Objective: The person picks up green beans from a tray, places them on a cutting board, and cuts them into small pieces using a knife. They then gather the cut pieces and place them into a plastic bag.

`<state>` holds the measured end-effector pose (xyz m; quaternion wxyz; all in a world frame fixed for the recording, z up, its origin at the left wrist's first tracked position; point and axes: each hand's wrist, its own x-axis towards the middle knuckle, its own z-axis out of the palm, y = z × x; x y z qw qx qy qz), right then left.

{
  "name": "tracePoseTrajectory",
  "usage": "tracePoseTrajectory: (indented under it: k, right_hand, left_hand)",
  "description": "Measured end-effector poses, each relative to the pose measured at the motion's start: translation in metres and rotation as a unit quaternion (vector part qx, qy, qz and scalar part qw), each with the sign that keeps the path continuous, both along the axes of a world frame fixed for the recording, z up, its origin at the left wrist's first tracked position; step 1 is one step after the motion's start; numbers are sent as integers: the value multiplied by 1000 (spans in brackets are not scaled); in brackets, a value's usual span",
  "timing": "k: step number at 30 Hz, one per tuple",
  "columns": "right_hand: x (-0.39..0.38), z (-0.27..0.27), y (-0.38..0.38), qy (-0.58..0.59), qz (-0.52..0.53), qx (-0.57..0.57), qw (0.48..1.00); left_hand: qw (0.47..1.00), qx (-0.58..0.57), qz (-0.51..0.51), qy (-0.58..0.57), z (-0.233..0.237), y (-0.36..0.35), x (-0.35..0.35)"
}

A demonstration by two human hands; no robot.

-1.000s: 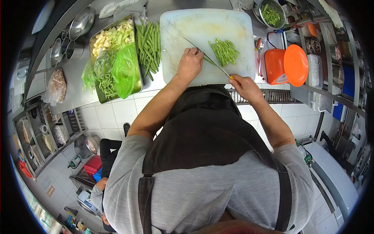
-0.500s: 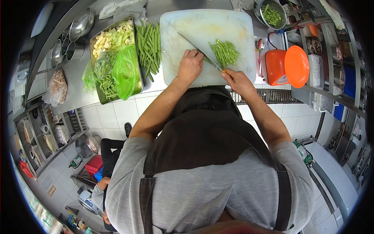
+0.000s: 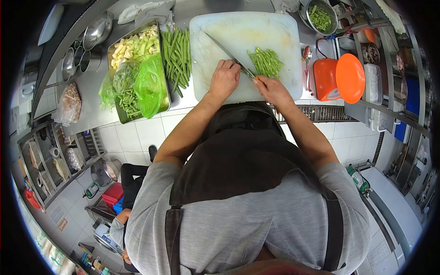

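Note:
My right hand (image 3: 273, 90) grips a kitchen knife (image 3: 225, 49) by its handle. The blade slants up and left across the white cutting board (image 3: 211, 25). Close against the blade, my left hand (image 3: 224, 79) rests on the board with its fingers curled down. A bit of green bean shows beside its fingertips at the blade; what lies under the palm is hidden. Just right of the knife lies a pile of cut green beans (image 3: 266, 63). Whole green beans (image 3: 176, 55) lie in a heap along the board's left edge.
A metal tray (image 3: 165, 98) at left holds pale chopped vegetables (image 3: 128, 48) and a green plastic bag (image 3: 149, 87). At right are a spoon (image 3: 307, 54), an orange scale (image 3: 325, 78) and a metal bowl (image 3: 332, 23) of cut beans. Another person (image 3: 130, 183) is behind at left.
The knife and my right hand have shifted slightly up and left, the blade still beside my left hand. The left hand keeps its curled shape in nearly the same place.

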<state>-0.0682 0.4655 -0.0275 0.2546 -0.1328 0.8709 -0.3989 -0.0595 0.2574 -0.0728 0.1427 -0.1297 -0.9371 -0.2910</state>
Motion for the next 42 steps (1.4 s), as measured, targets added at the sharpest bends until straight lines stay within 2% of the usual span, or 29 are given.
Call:
tracePoseTrajectory:
  k: [5, 8, 14, 19, 21, 22, 24, 28, 33, 37, 39, 42]
  right_hand:
    - [-3, -9, -8, 52, 2, -13, 999]
    - [-1, -13, -8, 57, 6, -19, 998]
    - [8, -6, 7, 49, 10, -7, 999]
    - [21, 23, 23, 33, 10, 10, 999]
    - [21, 31, 19, -48, 2, 26, 999]
    - [20, 24, 17, -49, 0, 26, 998]
    - [13, 4, 9, 34, 1, 4, 999]
    - [5, -4, 0, 35, 1, -1, 999]
    - [17, 29, 13, -48, -17, 24, 998]
    - [13, 9, 6, -37, -12, 6, 999]
    - [8, 1, -3, 6, -6, -3, 1000]
    - [5, -2, -4, -13, -13, -2, 1000]
  left_hand:
    - [999, 23, 26, 0, 7, -14, -6]
    - [995, -8, 58, -81, -1, -30, -12]
    - [999, 20, -9, -35, -6, -15, -10]
    - [999, 35, -4, -29, -5, -8, -7]
    - [999, 41, -6, -26, -5, -8, -6]
    - [999, 39, -6, -21, -4, -8, -7]
    - [999, 37, -9, -16, -4, -7, -7]
    - [999, 38, -6, -18, -4, -8, -6]
    - [999, 49, 1, -8, -8, -8, -4]
    - [999, 42, -2, -20, -4, -6, -6]
    - [999, 44, -3, -25, -4, -8, -4]
    - [999, 32, -14, -19, -7, -10, -6]
